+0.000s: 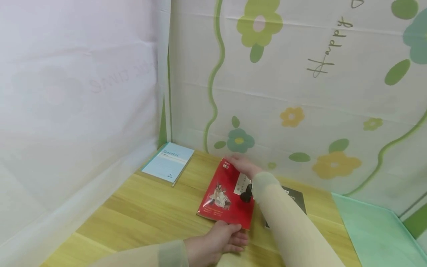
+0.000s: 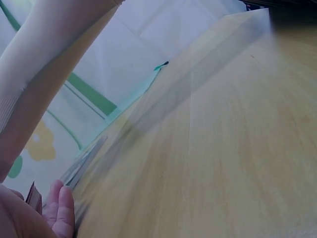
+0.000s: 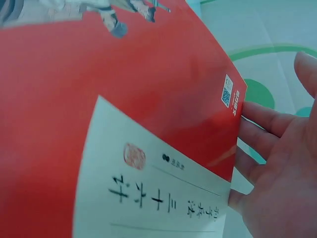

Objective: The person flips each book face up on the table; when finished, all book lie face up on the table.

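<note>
A red book (image 1: 222, 196) with a white title label lies tilted on the wooden table (image 1: 140, 211). My left hand (image 1: 218, 241) pinches its near edge, thumb on the cover and fingers beneath; the left wrist view shows only the fingertips (image 2: 59, 208). My right hand (image 1: 241, 165) is at the book's far edge. In the right wrist view the red book (image 3: 99, 99) fills the frame, the right hand's fingers (image 3: 262, 129) reach behind that edge, and the thumb stands off the cover.
A light blue booklet (image 1: 168, 162) lies in the back left corner. A black book (image 1: 297, 198) sits partly under my right forearm. A teal mat (image 1: 373, 230) covers the table's right end. Flowered sheets wall the back and left.
</note>
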Demonstrator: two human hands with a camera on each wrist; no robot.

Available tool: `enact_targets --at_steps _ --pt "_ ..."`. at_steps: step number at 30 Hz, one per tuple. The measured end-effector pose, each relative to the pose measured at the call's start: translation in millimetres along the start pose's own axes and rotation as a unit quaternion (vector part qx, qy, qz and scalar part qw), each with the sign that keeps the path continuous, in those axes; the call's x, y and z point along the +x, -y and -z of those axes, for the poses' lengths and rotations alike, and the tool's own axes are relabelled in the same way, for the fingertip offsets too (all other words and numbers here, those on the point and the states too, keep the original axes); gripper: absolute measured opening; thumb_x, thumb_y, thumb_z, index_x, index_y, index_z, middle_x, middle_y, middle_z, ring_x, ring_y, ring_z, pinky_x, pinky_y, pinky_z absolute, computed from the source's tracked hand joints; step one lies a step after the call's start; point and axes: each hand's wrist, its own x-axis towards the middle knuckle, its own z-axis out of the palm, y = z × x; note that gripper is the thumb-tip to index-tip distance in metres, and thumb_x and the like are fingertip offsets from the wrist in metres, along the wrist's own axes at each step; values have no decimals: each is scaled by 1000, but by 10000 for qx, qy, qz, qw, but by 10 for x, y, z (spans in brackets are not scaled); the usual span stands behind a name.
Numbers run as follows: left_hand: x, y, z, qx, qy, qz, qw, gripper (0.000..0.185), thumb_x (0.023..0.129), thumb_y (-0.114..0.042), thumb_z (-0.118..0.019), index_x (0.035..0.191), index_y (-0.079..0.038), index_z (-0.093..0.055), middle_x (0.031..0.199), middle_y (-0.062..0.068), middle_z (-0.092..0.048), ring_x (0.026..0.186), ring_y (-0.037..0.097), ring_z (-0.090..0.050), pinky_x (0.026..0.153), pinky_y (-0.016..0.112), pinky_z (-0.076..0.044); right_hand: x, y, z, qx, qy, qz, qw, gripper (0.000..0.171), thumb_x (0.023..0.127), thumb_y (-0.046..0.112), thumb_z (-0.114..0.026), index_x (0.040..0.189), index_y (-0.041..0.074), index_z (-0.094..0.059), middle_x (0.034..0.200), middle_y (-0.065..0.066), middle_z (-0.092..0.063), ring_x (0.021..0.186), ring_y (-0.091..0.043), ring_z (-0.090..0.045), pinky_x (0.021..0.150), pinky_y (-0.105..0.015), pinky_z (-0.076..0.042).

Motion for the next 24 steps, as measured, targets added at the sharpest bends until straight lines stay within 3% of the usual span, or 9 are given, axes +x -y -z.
enact_targets --at_steps 7,13,24 --pt "25 6 15 -81 216 45 9997 28 102 -17 -50 115 7 -59 94 14 -72 87 28 -71 75 40 -60 37 -61 -72 4 -220 15 9998 56 96 54 -54 143 23 -51 129 -2 -58 121 -24 -52 101 -50 -44" --pt "10 -4 7 -32 193 -4 9998 28 102 -15 -49 115 8 -59 93 15 -72 86 29 -71 75 40 -60 34 -60 -81 -178 -459 18 9988 63 90 65 -56 143 30 -53 134 2 -55 124 -22 -49 103 -52 -42" --pt "-20 -6 41 -42 328 47 9994 31 102 -12 -47 123 10 -55 93 16 -72 87 29 -71 76 41 -59 17 -178 -128 -441 -52 -470 9979 83 86 75 -51 149 22 -45 151 -8 -43 140 -33 -34 111 -59 -29"
